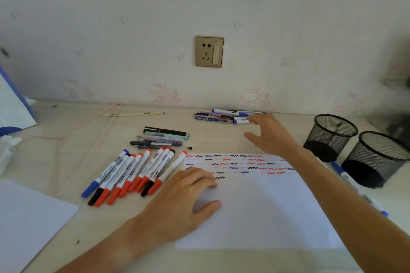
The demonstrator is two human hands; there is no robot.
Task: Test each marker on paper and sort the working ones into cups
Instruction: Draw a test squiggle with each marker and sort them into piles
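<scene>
Left hand [186,197] rests flat on scribbled paper [255,210]; right hand [269,134], grip wide, reaches toward far markers [230,115]. Labels unreadable.

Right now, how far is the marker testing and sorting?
Testing looks well under way: the paper carries several rows of red, blue and black squiggles. Sorting seems not begun; both mesh cups look empty. In hand: the left hand presses the paper flat, and the right hand, open, reaches toward the pens by the wall. The fanned markers lie uncupped.
</scene>
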